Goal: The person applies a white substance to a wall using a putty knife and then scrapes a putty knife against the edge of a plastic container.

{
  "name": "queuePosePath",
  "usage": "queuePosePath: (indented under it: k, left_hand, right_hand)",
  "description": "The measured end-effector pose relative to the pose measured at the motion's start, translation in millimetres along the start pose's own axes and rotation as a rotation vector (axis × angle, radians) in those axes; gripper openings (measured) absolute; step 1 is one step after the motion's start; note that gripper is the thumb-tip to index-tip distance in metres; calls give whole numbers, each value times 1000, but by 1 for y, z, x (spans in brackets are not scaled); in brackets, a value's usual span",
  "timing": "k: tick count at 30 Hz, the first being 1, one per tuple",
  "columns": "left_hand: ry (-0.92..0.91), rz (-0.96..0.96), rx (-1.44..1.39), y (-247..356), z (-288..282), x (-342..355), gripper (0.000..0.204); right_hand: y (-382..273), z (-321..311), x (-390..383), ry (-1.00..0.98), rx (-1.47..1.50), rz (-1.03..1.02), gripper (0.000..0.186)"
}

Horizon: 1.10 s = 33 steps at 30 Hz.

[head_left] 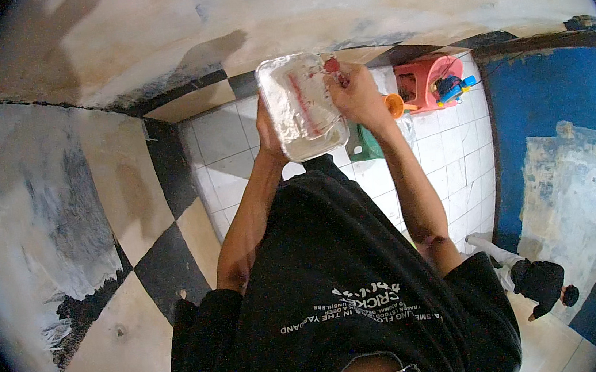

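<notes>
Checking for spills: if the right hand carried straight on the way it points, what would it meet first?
The right hand, holding a red-tipped tool, points left into the clear plastic tub of white paste held by the left hand. It would probably meet the paste first; depth is unclear.

Head camera looks steeply down, close over the person's torso

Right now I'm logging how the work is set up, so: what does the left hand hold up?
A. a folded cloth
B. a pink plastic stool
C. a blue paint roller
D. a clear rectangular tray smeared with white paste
D: the left hand grips the clear tray, coated with white paste, while the right hand reaches into it.
</notes>
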<state>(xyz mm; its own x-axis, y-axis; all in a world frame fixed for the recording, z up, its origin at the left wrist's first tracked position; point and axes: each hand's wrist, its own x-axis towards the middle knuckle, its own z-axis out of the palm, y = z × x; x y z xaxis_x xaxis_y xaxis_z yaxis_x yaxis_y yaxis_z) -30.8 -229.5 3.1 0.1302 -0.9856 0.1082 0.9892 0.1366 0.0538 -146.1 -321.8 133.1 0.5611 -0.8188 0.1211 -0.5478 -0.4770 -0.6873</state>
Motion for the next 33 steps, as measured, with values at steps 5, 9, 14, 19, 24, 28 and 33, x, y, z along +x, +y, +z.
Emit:
queuePosePath:
  k: [5, 9, 14, 19, 24, 28, 33]
  left_hand:
    - [283, -23, 232, -10, 46, 9, 59]
    - [239, -123, 47, -4, 49, 7, 63]
    - [104, -112, -22, -8, 19, 8, 69]
    - [195, -131, 107, -5, 37, 7, 68]
    - [191, -90, 46, -5, 35, 8, 64]
    - [239, -80, 153, -8, 33, 6, 62]
    - [187, 45, 394, -3, 27, 6, 59]
  right_hand:
    - [-5, -7, -5, 23, -31, -65, 12]
    - [-17, -14, -7, 118, -136, -106, 12]
    - [-29, 3, -17, 50, -232, -83, 14]
    - [-21, 5, -21, 11, -144, -130, 15]
    - [-12, -8, -7, 96, -245, -145, 16]
    - [-30, 6, -9, -13, -305, -130, 16]
    - [-42, -4, -14, -37, -251, -161, 13]
